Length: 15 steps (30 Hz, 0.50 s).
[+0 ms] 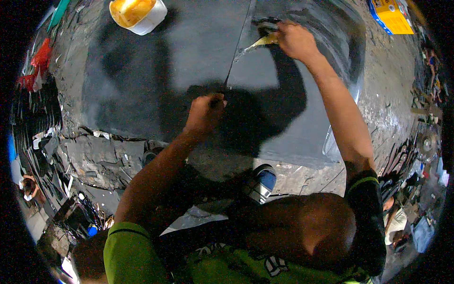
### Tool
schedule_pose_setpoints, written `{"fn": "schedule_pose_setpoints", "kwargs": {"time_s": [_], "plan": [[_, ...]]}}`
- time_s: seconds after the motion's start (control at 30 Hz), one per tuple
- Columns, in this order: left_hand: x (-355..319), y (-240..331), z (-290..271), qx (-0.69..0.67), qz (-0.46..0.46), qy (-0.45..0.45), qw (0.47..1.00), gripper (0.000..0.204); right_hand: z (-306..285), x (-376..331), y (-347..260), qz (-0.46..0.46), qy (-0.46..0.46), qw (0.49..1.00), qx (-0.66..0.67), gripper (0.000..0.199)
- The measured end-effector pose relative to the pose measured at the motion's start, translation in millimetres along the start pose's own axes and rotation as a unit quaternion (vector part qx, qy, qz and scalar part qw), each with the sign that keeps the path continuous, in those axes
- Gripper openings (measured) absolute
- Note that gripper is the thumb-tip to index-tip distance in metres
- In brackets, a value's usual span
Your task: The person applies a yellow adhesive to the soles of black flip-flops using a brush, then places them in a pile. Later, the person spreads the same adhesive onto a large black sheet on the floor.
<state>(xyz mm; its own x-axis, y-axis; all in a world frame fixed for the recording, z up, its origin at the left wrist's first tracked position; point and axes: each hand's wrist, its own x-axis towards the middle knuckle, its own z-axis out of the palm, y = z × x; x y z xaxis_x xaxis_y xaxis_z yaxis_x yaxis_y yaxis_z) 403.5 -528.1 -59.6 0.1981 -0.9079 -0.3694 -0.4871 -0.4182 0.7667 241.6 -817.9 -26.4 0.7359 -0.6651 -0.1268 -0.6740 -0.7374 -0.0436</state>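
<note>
My right hand (297, 41) is closed around a small brush-like tool (266, 41), its yellowish tip pointing left and touching a dark sheet (198, 52). A pale wet streak trails from that tip, and glossy smears curve round the hand. My left hand (205, 111) is closed in a pinch at the lower end of a thin dark line that runs up the sheet. What its fingers grip, if anything, is hidden. At the upper left stands a white tub (152, 20) of amber, glue-like stuff.
A yellow and blue box (391, 16) lies at the upper right. Stacked dark strips (35, 111) and red scraps (41, 59) line the left side. My shoe (264, 182) is just below the sheet. Another person (395, 222) sits at the lower right among scraps.
</note>
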Motion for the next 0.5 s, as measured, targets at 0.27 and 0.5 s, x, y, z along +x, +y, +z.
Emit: {"fn": "schedule_pose_setpoints", "kwargs": {"time_s": [0.27, 0.5], "plan": [[91, 27, -27, -0.053, 0.079, 0.112, 0.989, 0.024, -1, 38, 27, 0.058, 0.050, 0.996, -0.034, 0.031], [81, 34, -25, -0.043, 0.093, 0.098, 0.990, 0.027, 2, 16, -63, -0.077, -0.024, 0.995, 0.055, 0.029]]}}
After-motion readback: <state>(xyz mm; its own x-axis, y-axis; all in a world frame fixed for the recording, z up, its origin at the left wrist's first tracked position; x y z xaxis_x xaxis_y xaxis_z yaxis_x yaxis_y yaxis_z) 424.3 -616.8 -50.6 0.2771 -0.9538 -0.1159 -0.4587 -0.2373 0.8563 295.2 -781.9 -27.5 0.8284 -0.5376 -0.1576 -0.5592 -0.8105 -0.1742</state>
